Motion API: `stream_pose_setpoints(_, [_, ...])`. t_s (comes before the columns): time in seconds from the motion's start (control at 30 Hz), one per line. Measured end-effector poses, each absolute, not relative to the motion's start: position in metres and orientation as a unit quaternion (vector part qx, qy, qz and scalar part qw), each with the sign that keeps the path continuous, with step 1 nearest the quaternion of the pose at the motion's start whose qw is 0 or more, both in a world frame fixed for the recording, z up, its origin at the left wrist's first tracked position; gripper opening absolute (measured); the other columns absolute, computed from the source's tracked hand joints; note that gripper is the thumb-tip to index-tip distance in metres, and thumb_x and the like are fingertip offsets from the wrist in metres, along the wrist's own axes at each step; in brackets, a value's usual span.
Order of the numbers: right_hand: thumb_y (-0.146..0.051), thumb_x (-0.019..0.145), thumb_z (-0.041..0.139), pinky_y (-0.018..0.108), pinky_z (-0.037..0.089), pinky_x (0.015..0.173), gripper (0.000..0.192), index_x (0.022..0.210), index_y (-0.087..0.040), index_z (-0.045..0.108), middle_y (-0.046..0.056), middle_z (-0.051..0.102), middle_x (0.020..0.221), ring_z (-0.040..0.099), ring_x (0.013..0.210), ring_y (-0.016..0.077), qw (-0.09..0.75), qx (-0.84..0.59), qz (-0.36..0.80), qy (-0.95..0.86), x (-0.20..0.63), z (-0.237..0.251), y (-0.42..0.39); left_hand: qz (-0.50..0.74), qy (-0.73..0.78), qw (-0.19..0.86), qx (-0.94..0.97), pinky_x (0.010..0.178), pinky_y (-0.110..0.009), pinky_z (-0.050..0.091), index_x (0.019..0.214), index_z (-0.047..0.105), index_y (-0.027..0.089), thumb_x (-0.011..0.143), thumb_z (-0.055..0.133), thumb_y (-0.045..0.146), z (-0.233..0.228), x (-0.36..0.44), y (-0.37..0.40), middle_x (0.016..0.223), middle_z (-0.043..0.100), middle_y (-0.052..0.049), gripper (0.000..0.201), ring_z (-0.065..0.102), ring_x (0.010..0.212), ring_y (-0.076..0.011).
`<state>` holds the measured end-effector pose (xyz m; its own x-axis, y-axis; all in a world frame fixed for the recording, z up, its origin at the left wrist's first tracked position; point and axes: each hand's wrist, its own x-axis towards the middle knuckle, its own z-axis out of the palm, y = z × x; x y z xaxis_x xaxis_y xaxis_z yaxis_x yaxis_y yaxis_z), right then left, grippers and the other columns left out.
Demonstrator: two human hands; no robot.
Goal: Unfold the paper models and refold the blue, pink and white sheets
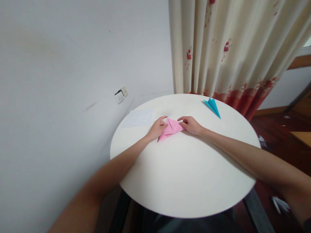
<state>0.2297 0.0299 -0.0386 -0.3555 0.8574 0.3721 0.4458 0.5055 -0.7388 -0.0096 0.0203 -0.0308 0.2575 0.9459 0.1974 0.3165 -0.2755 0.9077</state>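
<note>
A folded sheet of pink paper lies on the round white table, with creased flaps on its upper side and a pointed corner toward the lower left. My left hand grips its left side, the thumb on top of the paper. At the right end, my right hand has thumb and fingers closed on the edge. The fingertips partly cover both ends of the paper.
A blue paper plane rests near the table's far right edge. White sheets lie at the far left, by the wall with a socket. A patterned curtain hangs behind the table.
</note>
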Motion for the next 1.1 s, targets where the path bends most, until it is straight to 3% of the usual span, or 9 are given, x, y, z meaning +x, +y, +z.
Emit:
stream_pose_setpoints(0.07, [-0.029,0.091,0.056,0.026,0.036,0.059,0.030,0.109,-0.013,0.074,0.000,0.062,0.066,0.050,0.059,0.0143,0.366,-0.437,0.234,-0.788,0.231,-0.039,0.030,0.388,0.457,0.341,0.724,0.071,-0.029,0.050,0.144,0.053,0.020,0.086,0.066,0.025,-0.033,-0.011,0.022,0.091,0.066,-0.003,0.059,0.059,0.066,-0.0141])
stream_pose_setpoints(0.17, [-0.023,0.090,0.060,0.026,0.038,0.063,0.021,0.102,-0.016,0.076,0.003,0.070,0.077,0.057,0.066,0.0153,0.324,-0.458,0.183,-0.807,0.232,-0.038,0.029,0.345,0.446,0.242,0.790,0.088,-0.035,0.053,0.132,0.065,0.020,0.086,0.064,0.018,-0.035,-0.013,0.024,0.117,0.063,-0.009,0.046,0.064,0.085,-0.0176])
stream_pose_setpoints(0.3, [-0.026,0.091,0.065,0.027,0.039,0.066,0.018,0.100,-0.019,0.078,0.006,0.074,0.085,0.062,0.072,0.0179,0.270,-0.477,0.123,-0.827,0.232,-0.037,0.028,0.282,0.417,0.135,0.854,0.114,-0.046,0.040,0.119,0.074,0.022,0.092,0.059,0.021,-0.035,-0.016,0.024,0.143,0.051,-0.011,0.031,0.056,0.123,-0.0272])
stream_pose_setpoints(0.53, [-0.024,0.092,0.064,0.029,0.042,0.076,0.015,0.097,-0.017,0.077,0.011,0.072,0.094,0.064,0.090,0.0231,0.239,-0.464,0.048,-0.851,0.233,-0.034,0.026,0.212,0.361,0.173,0.892,0.120,-0.044,0.029,0.128,0.069,0.024,0.100,0.048,0.035,-0.038,-0.012,0.024,0.146,0.058,-0.010,0.036,0.049,0.138,-0.0265])
stream_pose_setpoints(0.67, [-0.015,0.093,0.058,0.031,0.045,0.086,0.020,0.097,-0.016,0.077,0.012,0.072,0.100,0.064,0.100,0.0247,0.230,-0.423,0.035,-0.876,0.226,-0.032,0.018,0.168,0.383,0.189,0.889,0.123,-0.048,0.017,0.138,0.061,0.025,0.102,0.045,0.043,-0.037,-0.012,0.022,0.156,0.046,-0.010,0.044,0.035,0.149,-0.0282])
stream_pose_setpoints(0.77, [-0.015,0.096,0.052,0.032,0.046,0.094,0.026,0.108,-0.016,0.075,0.014,0.072,0.112,0.064,0.108,0.0250,0.225,-0.390,0.047,-0.892,0.217,-0.033,0.009,0.127,0.394,0.179,0.892,0.124,-0.050,0.008,0.148,0.050,0.026,0.104,0.037,0.044,-0.035,-0.012,0.019,0.162,0.037,-0.009,0.049,0.024,0.154,-0.0273])
stream_pose_setpoints(0.9, [-0.019,0.103,0.041,0.037,0.043,0.107,0.038,0.132,-0.012,0.064,0.017,0.063,0.136,0.060,0.124,0.0255,0.223,-0.359,0.069,-0.904,0.207,-0.037,0.001,0.122,0.426,0.174,0.879,0.124,-0.052,0.005,0.154,0.040,0.023,0.105,0.032,0.046,-0.035,-0.011,0.018,0.165,0.030,-0.011,0.055,0.020,0.155,-0.0287])
stream_pose_setpoints(1.1, [-0.043,0.107,0.035,0.056,0.025,0.121,0.061,0.157,-0.008,0.036,0.022,0.030,0.163,0.029,0.151,0.0342,0.147,-0.361,0.087,-0.917,0.210,-0.043,0.001,0.127,0.471,0.162,0.858,0.123,-0.055,0.005,0.155,0.038,0.022,0.103,0.034,0.049,-0.038,-0.012,0.019,0.166,0.027,-0.013,0.059,0.017,0.156,-0.0325])
